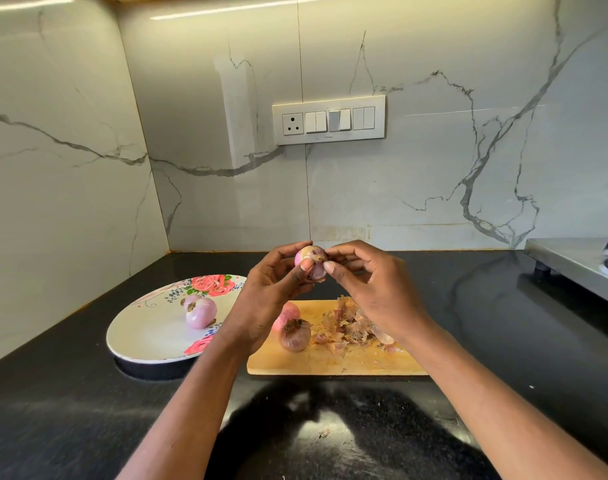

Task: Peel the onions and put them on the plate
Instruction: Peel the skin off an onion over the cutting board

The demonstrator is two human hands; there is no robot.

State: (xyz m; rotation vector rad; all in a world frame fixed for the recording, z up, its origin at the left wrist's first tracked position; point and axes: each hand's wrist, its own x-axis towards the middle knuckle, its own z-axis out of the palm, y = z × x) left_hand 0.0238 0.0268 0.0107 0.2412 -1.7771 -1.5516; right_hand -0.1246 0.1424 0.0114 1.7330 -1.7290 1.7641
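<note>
My left hand grips a small pink onion in the air above the counter. The thumb and fingertips of my right hand pinch at its skin from the right. On the white flowered plate at the left lie peeled pink onions. Two unpeeled onions rest on the left end of the wooden cutting board, one partly hidden behind my left wrist. A heap of dry onion skins covers the board's middle.
The black counter meets marble walls at the back and left. A switch panel is on the back wall. A steel stand juts in at the right. A scrap of skin lies on the counter in front.
</note>
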